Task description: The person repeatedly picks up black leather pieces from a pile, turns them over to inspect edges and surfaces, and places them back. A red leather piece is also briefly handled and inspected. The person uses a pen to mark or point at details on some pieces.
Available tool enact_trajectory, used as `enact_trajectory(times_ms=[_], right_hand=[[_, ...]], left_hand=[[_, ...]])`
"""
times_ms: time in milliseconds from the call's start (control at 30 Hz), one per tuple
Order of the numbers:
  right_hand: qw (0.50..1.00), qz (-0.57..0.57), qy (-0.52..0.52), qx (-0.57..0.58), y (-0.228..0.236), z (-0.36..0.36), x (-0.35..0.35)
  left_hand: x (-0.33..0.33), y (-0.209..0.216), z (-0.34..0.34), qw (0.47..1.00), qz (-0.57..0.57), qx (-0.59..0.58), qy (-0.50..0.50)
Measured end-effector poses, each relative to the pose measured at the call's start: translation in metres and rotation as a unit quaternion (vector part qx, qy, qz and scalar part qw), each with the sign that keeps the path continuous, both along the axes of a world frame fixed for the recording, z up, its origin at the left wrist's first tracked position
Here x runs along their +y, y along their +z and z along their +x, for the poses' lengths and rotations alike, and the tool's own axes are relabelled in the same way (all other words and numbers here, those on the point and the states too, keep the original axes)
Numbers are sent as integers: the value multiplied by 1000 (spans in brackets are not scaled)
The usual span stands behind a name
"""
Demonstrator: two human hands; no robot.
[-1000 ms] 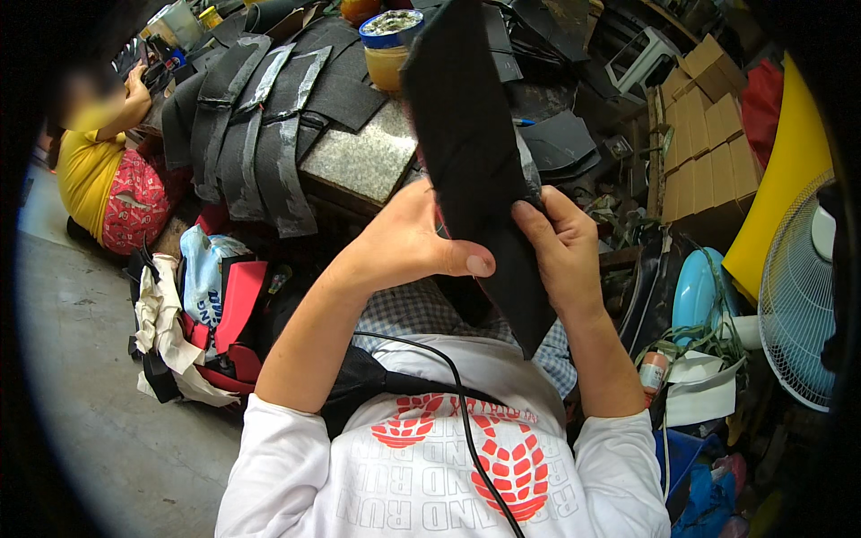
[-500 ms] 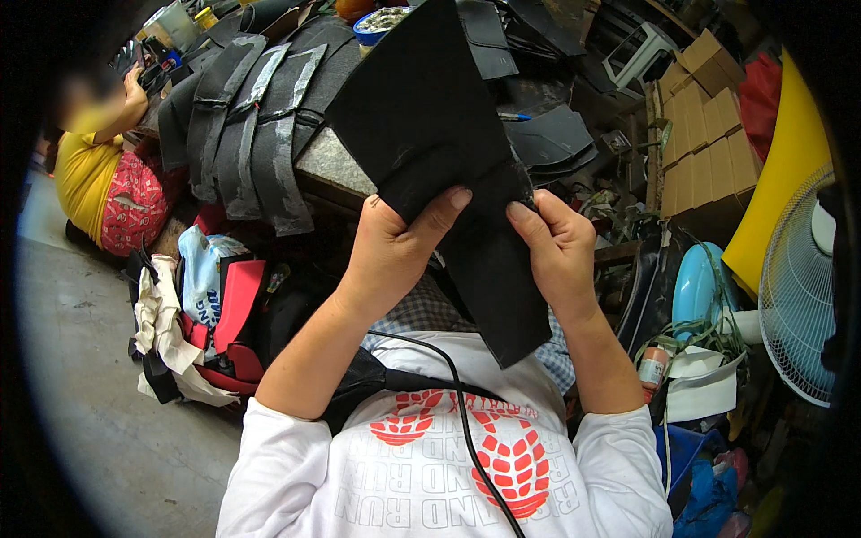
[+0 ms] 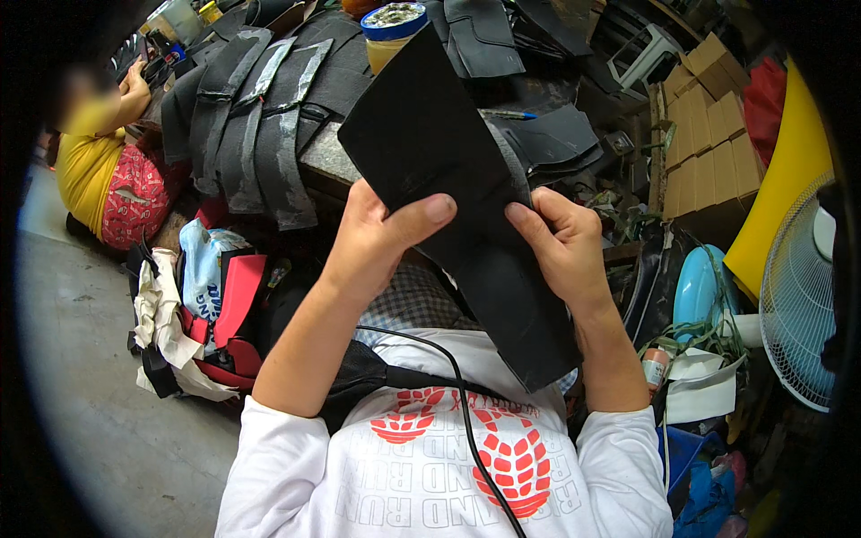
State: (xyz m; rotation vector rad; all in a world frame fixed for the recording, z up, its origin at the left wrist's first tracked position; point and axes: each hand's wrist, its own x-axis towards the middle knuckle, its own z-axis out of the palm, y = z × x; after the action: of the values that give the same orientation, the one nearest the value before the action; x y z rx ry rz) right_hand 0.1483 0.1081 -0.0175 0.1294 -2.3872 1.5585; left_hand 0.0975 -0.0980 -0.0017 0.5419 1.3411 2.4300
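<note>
A long black sheet piece (image 3: pixel 421 125), broad at its far end and narrower in the middle, is held up in front of my chest with its near end tilting down toward my lap. My left hand (image 3: pixel 386 229) grips its left edge, thumb lying on top and fingers hidden beneath. On the opposite edge, my right hand (image 3: pixel 560 238) pinches the sheet between thumb and curled fingers. A greyish underside shows along the edge above the right hand. Whether it is leather or a synthetic sheet I cannot tell.
Black strips with whitish glue-like smears (image 3: pixel 260 117) lie overlapped on the bench. A blue-rimmed jar (image 3: pixel 392 36) and more black pieces (image 3: pixel 552 139) are beyond. Cardboard boxes (image 3: pixel 708 148) and a fan (image 3: pixel 803 287) stand right. A person in yellow (image 3: pixel 94 175) sits left. A cable (image 3: pixel 457 386) crosses my shirt.
The black sheet has dropped lower and nearer, its near end swinging right, uncovering the jar. My left hand has shifted slightly left; the right keeps its grip.
</note>
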Motion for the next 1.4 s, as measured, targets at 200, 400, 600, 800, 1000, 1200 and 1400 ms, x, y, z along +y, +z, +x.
enact_trajectory(times_ms=[200,400,600,800,1000,1200,1400], right_hand=[[1000,3,-6,5,0,2,0],[998,35,-5,42,-1,4,-3],[999,-32,22,-23,8,-1,1],[989,-101,79,-79,13,-10,6],[981,-154,92,-68,18,-11,5],[997,-39,61,-26,20,-8,2],[998,-19,63,2,18,-6,2]], left_hand=[[-3,-3,-17,999,-21,13,34],[1,-11,-18,996,-17,-8,88],[7,-14,-12,994,-21,-49,100],[16,-17,3,993,-24,-48,108],[18,-15,8,994,-16,-31,103],[7,-9,-6,993,76,-78,40],[7,-13,-14,989,89,-103,64]])
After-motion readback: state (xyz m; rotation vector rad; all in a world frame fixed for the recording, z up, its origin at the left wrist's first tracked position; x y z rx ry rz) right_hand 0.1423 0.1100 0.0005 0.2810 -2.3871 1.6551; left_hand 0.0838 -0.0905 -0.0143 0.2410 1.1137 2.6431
